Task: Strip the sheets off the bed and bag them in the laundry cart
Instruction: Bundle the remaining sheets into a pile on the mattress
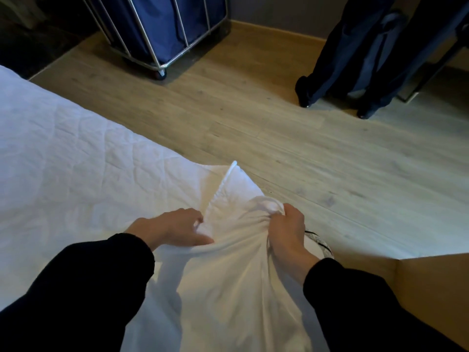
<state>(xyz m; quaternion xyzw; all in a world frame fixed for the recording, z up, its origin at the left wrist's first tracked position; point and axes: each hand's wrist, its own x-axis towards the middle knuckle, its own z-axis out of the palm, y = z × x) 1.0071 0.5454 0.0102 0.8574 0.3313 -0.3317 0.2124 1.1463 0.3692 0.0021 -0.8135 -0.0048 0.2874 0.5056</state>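
Note:
A white sheet (228, 270) is bunched up at the corner of the bed (63, 153), whose quilted white cover shows on the left. My right hand (289, 232) grips a gathered wad of the sheet, pulling the cloth taut. My left hand (175, 228) lies on the sheet's left side with fingers curled into a fold, thumb stretched along the cloth. The laundry cart (162, 26), a blue fabric bag in a metal wheeled frame, stands across the floor at the top centre, well away from both hands.
Another person's dark trouser legs and shoes (337, 72) stand at the top right on the wooden floor (279, 138). A tan box-like surface (431, 280) sits at the lower right beside my right arm. A dark area lies at the top left.

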